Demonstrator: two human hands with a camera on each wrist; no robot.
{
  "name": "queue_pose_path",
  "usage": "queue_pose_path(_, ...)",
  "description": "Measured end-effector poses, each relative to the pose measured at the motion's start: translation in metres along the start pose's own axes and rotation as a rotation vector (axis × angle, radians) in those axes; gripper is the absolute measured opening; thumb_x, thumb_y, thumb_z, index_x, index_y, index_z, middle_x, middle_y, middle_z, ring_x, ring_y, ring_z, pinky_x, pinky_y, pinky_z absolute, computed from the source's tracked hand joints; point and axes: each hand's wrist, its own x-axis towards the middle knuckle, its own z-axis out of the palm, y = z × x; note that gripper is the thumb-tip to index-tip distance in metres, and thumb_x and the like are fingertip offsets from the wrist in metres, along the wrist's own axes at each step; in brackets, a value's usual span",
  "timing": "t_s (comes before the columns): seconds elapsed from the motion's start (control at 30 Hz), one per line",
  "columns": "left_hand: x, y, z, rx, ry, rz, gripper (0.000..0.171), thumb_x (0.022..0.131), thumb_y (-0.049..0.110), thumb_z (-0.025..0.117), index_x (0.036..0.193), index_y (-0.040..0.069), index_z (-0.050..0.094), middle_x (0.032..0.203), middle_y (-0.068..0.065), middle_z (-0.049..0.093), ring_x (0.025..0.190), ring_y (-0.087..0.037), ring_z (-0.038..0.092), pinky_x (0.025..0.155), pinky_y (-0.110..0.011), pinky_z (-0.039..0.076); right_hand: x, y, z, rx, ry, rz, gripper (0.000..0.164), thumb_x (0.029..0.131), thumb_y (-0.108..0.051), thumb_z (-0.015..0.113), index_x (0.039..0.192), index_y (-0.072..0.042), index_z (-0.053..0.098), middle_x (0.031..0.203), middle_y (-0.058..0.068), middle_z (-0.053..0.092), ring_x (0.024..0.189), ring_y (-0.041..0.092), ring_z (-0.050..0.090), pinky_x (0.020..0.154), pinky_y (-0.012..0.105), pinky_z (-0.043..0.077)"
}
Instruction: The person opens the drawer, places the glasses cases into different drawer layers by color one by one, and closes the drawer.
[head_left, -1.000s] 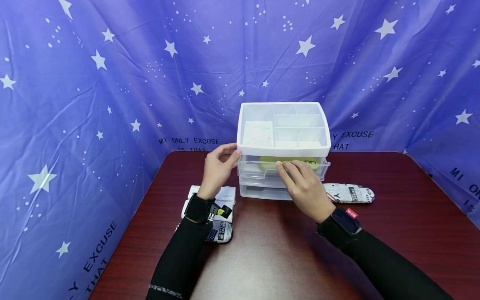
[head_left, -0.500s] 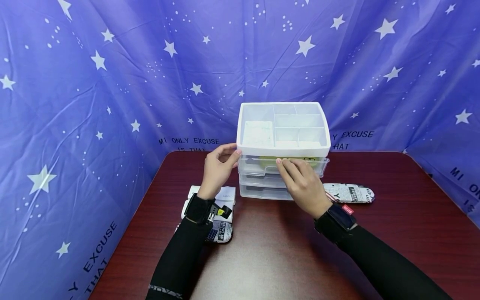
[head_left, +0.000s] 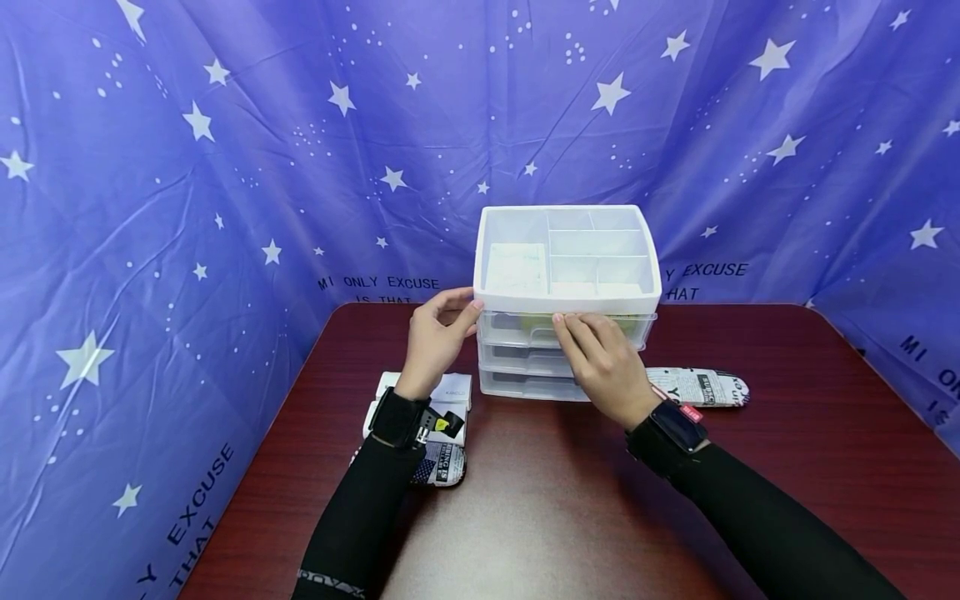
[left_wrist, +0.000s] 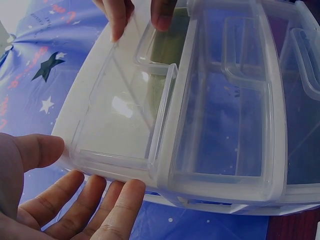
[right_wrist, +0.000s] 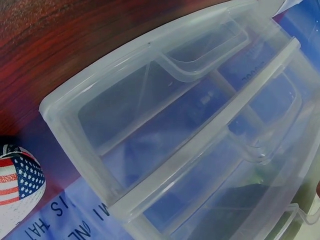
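Observation:
A white and clear plastic drawer organizer (head_left: pixel 495 302) stands upright at the back of the table. Its top drawer (head_left: pixel 510 333) looks almost fully in, with a yellow-green item (left_wrist: pixel 172 47) showing through it. My left hand (head_left: pixel 435 337) touches the organizer's left front corner, thumb in front and fairly straight fingers along the side. At the top drawer's handle is my right hand (head_left: pixel 603 362), its bent fingers on the upper edge of the drawer front. In the left wrist view, fingertips (left_wrist: pixel 162 22) of that hand lie at the handle. The lower drawers (head_left: pixel 517 383) are in.
Right of the organizer lies a newspaper-print case (head_left: pixel 701 387). White boxes (head_left: pixel 453 387) and another printed case (head_left: pixel 446 464) lie under and beside my left wrist. A blue star-patterned curtain (head_left: pixel 420 125) hangs behind the dark red table (head_left: pixel 810 433).
The top drawer has slid back into the organizer, and my right hand has moved slightly up and away from me with it. My left hand has stayed at the corner.

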Motion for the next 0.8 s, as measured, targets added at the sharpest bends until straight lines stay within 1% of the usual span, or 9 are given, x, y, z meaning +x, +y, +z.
queue_pose_path(0.17, 0.000, 0.001, 0.000, -0.008, -0.003, -0.007, 0.032, 0.094, 0.008, 0.066, 0.121, -0.007, 0.062, 0.107, -0.024, 0.064, 0.097, -0.039, 0.062, 0.083, -0.044, 0.056, 0.000, 0.002, 0.001, -0.008, 0.008, -0.007, 0.030, 0.097, 0.003, 0.042, 0.113, 0.014, 0.064, 0.102, 0.027, 0.063, 0.089, 0.042, 0.056, 0.079, 0.049, 0.050)
queue_pose_path(0.4, 0.009, -0.030, -0.002, -0.015, 0.011, 0.009, 0.036, 0.091, 0.025, 0.072, 0.120, 0.005, 0.066, 0.104, -0.011, 0.067, 0.092, -0.022, 0.065, 0.077, -0.031, 0.058, -0.001, 0.003, 0.004, -0.013, 0.014, -0.022, 0.031, 0.096, 0.002, 0.042, 0.114, 0.014, 0.064, 0.103, 0.027, 0.063, 0.089, 0.042, 0.056, 0.080, 0.050, 0.050)
queue_pose_path(0.6, 0.008, -0.030, -0.003, -0.006, 0.010, 0.004, 0.037, 0.091, 0.026, 0.071, 0.120, 0.005, 0.066, 0.105, -0.011, 0.068, 0.093, -0.021, 0.065, 0.078, -0.030, 0.058, -0.001, 0.003, 0.004, -0.014, 0.006, -0.025, 0.031, 0.096, 0.002, 0.042, 0.114, 0.014, 0.063, 0.104, 0.028, 0.062, 0.089, 0.042, 0.055, 0.080, 0.050, 0.050)
queue_pose_path(0.8, 0.008, -0.030, -0.003, 0.006, 0.009, 0.013, 0.037, 0.091, 0.026, 0.071, 0.121, 0.005, 0.066, 0.102, -0.012, 0.068, 0.093, -0.020, 0.065, 0.078, -0.030, 0.058, 0.001, 0.004, 0.004, -0.023, 0.019, -0.029, 0.031, 0.096, 0.002, 0.041, 0.113, 0.014, 0.064, 0.102, 0.028, 0.060, 0.085, 0.042, 0.055, 0.076, 0.049, 0.050)
